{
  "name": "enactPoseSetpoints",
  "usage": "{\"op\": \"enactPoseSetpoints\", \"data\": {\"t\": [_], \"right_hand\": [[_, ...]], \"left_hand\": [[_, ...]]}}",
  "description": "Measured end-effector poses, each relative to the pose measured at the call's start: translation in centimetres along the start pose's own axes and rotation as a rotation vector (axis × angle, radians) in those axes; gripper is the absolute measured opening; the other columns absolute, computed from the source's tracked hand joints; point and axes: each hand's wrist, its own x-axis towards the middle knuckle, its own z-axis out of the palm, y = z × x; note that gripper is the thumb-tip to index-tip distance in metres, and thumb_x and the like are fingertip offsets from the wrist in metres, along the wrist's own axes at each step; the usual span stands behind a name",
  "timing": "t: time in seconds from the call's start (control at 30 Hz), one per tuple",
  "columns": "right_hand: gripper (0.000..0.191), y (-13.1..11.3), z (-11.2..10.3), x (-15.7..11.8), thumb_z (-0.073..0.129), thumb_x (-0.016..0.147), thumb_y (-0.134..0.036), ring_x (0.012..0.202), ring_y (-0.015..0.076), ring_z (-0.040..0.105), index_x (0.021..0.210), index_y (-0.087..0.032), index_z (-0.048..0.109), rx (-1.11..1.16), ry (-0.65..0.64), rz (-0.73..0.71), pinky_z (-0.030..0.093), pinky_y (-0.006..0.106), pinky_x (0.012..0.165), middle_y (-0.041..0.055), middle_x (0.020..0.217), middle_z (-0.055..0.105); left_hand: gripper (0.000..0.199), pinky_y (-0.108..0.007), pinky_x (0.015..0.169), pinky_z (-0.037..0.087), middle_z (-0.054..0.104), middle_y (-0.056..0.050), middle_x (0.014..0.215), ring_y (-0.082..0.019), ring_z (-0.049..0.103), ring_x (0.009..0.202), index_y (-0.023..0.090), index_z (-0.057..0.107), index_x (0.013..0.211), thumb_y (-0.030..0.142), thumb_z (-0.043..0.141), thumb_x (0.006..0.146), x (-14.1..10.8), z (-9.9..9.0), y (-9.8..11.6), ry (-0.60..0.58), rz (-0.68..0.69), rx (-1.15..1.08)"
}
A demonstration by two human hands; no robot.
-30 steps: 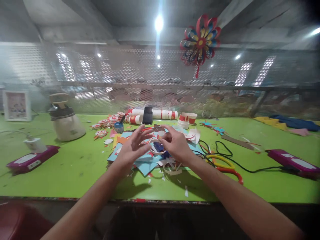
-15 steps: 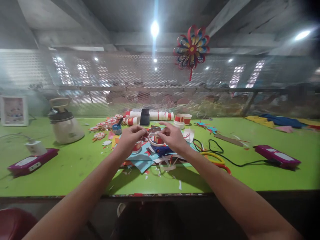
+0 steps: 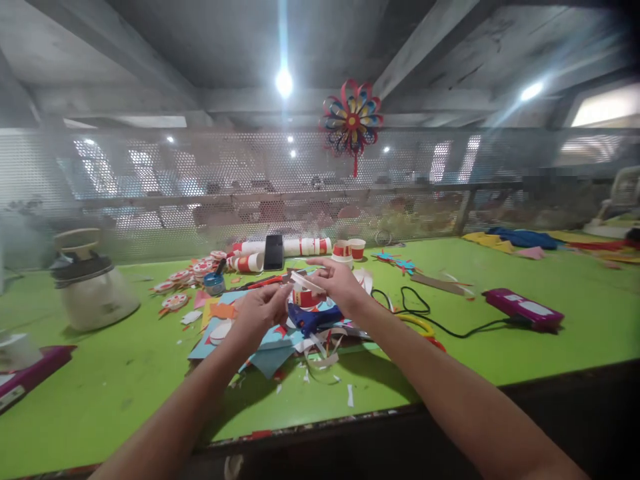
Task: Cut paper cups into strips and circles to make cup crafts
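Near edge of the bench (image 3: 150, 393), lower middle of frame: loose white strip (image 3: 350, 395) and bits of scrap, then light-blue paper (image 3: 270, 362) with a blue tool (image 3: 310, 320) lying on the pile, below the hands. Centre of frame: white ring (image 3: 306, 283), raised between the two hands, tilted; as seen, its long axis slants from upper left down to lower right. Right hand (image 3: 343, 287) is the nearer, at the ring's lower-right end: thumb and finger pinched on the rim, another finger stretched out over it, so the ring lies left of that grip. Left hand (image 3: 263, 310) is just left of the ring, fingertips bunched and pointing at it; can't tell if they touch it or pinch anything. Red-and-white cup (image 3: 304, 298) shows just under the ring, contact unclear. Farther up, mid-frame: black phone (image 3: 274, 252) against a row of nested cups (image 3: 307, 247). Behind, mesh panel (image 3: 280, 213); pinwheel (image 3: 352, 121) hangs upper middle, right of centre.
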Motion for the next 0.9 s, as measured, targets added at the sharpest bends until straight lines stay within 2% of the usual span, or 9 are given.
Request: {"op": "enactPoseSetpoints", "data": {"t": [0.1, 0.23, 0.33, 0.43, 0.5, 0.57, 0.67, 0.8, 0.9], "right_hand": [[0.027, 0.2, -0.1, 0.2, 0.058, 0.093, -0.027, 0.083, 0.017, 0.065, 0.117, -0.015, 0.056, 0.032, -0.007, 0.037, 0.056, 0.034, 0.069, 0.006, 0.108, 0.063], [0.029, 0.6, -0.4, 0.6, 0.058, 0.093, -0.028, 0.092, 0.0198, 0.064, 0.119, -0.016, 0.056, 0.064, -0.031, 0.086, 0.055, 0.038, 0.076, 0.0073, 0.114, 0.062], [0.03, 1.0, -0.6, 0.9, 0.057, 0.093, -0.028, 0.095, 0.0208, 0.064, 0.12, -0.016, 0.056, 0.085, -0.061, 0.121, 0.055, 0.04, 0.079, 0.0078, 0.117, 0.061], [0.029, 1.2, -0.7, 1.1, 0.057, 0.093, -0.029, 0.096, 0.0212, 0.063, 0.119, -0.016, 0.056, 0.098, -0.111, 0.152, 0.054, 0.041, 0.08, 0.008, 0.118, 0.06], [0.029, 1.3, -0.7, 1.1, 0.058, 0.092, -0.028, 0.097, 0.0214, 0.063, 0.119, -0.016, 0.056, 0.103, -0.151, 0.159, 0.054, 0.041, 0.08, 0.008, 0.118, 0.06], [0.029, 1.3, -0.6, 1.0, 0.058, 0.092, -0.029, 0.097, 0.0214, 0.063, 0.119, -0.016, 0.056, 0.105, -0.189, 0.157, 0.054, 0.041, 0.081, 0.008, 0.118, 0.06], [0.029, 1.2, -0.6, 0.7, 0.058, 0.093, -0.029, 0.096, 0.0212, 0.063, 0.119, -0.016, 0.056, 0.101, -0.242, 0.15, 0.054, 0.041, 0.08, 0.0079, 0.117, 0.061], [0.028, 1.2, -0.5, 0.4, 0.058, 0.092, -0.028, 0.095, 0.0207, 0.064, 0.117, -0.016, 0.057, 0.094, -0.303, 0.143, 0.055, 0.04, 0.079, 0.0076, 0.116, 0.061], [0.026, 1.1, -0.3, 0.2, 0.058, 0.093, -0.028, 0.091, 0.0192, 0.064, 0.116, -0.015, 0.058, 0.101, -0.336, 0.131, 0.055, 0.038, 0.076, 0.0069, 0.112, 0.062]], "left_hand": [[0.039, -0.022, 0.046, 0.037, 0.058, 0.0, 0.049, -0.009, 0.046, 0.044, 0.016, 0.054, 0.054, 0.046, 0.071, 0.072, -1.0, 0.5, 0.3, -0.136, 0.015, 0.017], [0.033, -0.025, 0.056, 0.044, 0.065, -0.004, 0.062, -0.013, 0.056, 0.057, 0.014, 0.063, 0.063, 0.046, 0.072, 0.07, -2.8, 1.4, 0.6, -0.244, 0.046, 0.042], [0.044, -0.026, 0.055, 0.044, 0.064, -0.005, 0.06, -0.014, 0.056, 0.053, 0.015, 0.062, 0.059, 0.052, 0.057, 0.082, -5.0, 2.3, 0.5, -0.314, 0.025, 0.104], [0.065, -0.024, 0.044, 0.035, 0.047, -0.002, 0.039, -0.012, 0.047, 0.038, 0.019, 0.04, 0.041, 0.057, 0.028, 0.092, -7.7, 3.3, 0.1, -0.4, -0.053, 0.129], [0.065, -0.024, 0.044, 0.034, 0.049, -0.003, 0.041, -0.012, 0.047, 0.039, 0.018, 0.047, 0.044, 0.052, 0.024, 0.095, -9.3, 4.2, -0.4, -0.541, 0.041, 0.255], [0.045, -0.024, 0.05, 0.036, 0.058, -0.005, 0.053, -0.014, 0.054, 0.051, 0.017, 0.057, 0.057, 0.045, 0.045, 0.09, -10.4, 5.0, -1.1, -0.513, 0.262, 0.4], [0.023, -0.025, 0.054, 0.039, 0.066, -0.01, 0.068, -0.017, 0.059, 0.063, 0.017, 0.064, 0.073, 0.026, 0.048, 0.087, -11.3, 5.6, -1.7, -0.493, 0.506, 0.504], [0.02, -0.024, 0.051, 0.04, 0.064, -0.003, 0.058, -0.014, 0.056, 0.053, 0.019, 0.067, 0.073, 0.021, 0.052, 0.086, -10.6, 4.1, 0.2, -0.358, 0.454, 0.521], [0.013, -0.026, 0.059, 0.046, 0.07, -0.004, 0.073, -0.016, 0.06, 0.064, 0.021, 0.07, 0.082, 0.028, 0.059, 0.084, -7.8, 1.2, 3.4, -0.041, 0.402, 0.44]]}}
